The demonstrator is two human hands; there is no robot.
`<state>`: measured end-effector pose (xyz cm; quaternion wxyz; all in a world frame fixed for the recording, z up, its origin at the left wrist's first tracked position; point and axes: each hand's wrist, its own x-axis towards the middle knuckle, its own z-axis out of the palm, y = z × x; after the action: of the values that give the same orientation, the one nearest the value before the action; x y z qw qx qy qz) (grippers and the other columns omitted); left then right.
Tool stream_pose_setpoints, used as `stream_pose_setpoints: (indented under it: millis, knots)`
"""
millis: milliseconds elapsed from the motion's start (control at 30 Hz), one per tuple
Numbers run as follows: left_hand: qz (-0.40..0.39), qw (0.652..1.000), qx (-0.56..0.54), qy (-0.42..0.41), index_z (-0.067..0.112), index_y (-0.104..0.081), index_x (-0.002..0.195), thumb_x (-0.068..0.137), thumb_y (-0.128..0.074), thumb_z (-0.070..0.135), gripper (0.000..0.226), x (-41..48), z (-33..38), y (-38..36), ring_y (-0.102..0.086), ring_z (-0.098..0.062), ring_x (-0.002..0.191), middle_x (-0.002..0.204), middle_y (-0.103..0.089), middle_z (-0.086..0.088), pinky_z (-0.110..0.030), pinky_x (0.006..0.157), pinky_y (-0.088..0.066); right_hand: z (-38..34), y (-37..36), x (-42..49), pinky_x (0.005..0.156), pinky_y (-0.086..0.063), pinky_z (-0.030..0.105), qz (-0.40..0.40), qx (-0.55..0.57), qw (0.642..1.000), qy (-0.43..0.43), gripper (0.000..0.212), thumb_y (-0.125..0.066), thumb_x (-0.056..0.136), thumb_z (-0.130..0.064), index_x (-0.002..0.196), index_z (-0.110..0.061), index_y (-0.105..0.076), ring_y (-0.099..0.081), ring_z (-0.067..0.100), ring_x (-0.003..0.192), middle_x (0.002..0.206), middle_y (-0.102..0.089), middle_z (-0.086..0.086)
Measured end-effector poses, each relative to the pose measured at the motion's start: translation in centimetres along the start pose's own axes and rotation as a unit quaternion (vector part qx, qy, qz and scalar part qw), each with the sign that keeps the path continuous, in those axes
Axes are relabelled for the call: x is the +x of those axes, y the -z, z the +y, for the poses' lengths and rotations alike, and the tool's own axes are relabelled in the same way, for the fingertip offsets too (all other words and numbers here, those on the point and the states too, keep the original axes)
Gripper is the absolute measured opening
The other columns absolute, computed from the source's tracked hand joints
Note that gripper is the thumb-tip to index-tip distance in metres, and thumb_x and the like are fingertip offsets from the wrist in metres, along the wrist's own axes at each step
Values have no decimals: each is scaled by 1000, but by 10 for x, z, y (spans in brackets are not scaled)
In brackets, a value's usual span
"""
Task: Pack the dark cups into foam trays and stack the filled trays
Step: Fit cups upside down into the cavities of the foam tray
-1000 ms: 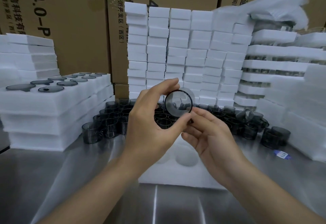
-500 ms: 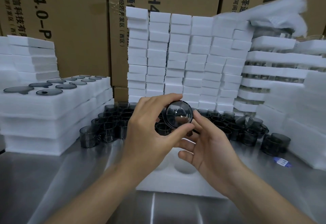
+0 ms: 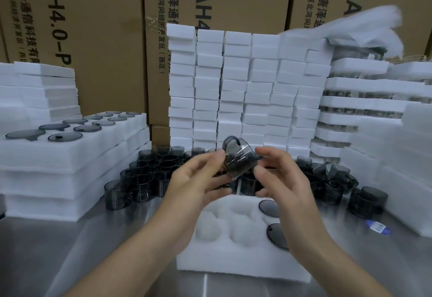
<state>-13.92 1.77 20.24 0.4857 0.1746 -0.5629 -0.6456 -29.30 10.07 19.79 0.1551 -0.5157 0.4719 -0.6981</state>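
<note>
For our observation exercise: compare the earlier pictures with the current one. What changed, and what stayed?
The dark cup, first facing the camera end-on in the left hand, has been turned onto its side; the right hand now grips its other side too. The foam tray and loose cups stayed put.

Rising along the back: brown cardboard boxes printed in black. Lying far right on the shiny steel table: a small blue-and-white label.
</note>
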Motion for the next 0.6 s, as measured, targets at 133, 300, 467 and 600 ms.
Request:
stream_pose_setpoints:
  millis: [133, 300, 467, 600]
  knots:
    - [-45, 989, -57, 129, 19, -84, 115, 97, -57, 62, 53, -4, 3, -8, -80, -22, 102, 116, -80, -11, -25, 72, -62, 1, -6, -5, 95, -57, 29, -59, -39, 996, 48, 39, -69, 91, -30, 130, -36, -66, -67, 10, 122, 127, -72, -16]
    - [-67, 981, -45, 177, 7, -76, 126, 105, -52, 57, 59, -2, -5, -8, -79, -29, 107, 119, -79, -16, -29, 73, -63, 2, -8, -4, 86, -55, 21, -24, 5, 999, 25, 31, -72, 89, -40, 120, -38, -69, -74, 14, 108, 113, -78, -5]
    - [-95, 980, -88, 152, 16, -84, 112, 92, -69, 59, 50, -1, -5, -6, -77, -23, 111, 120, -78, -13, -27, 78, -62, 5, -7, -3, 92, -56, 34, 2, -14, 1000, 10, 44, -76, 84, -53, 123, -35, -68, -71, 16, 110, 113, -76, -2]
    - [-78, 971, -122, 189, 11, -78, 117, 94, -66, 60, 56, 3, -6, -5, -75, -18, 75, 103, -78, -15, -28, 64, -60, 7, -2, 2, 100, -52, 31, -72, 72, 994, -25, 46, -61, 89, -34, 135, -34, -66, -68, 18, 124, 129, -74, -6]
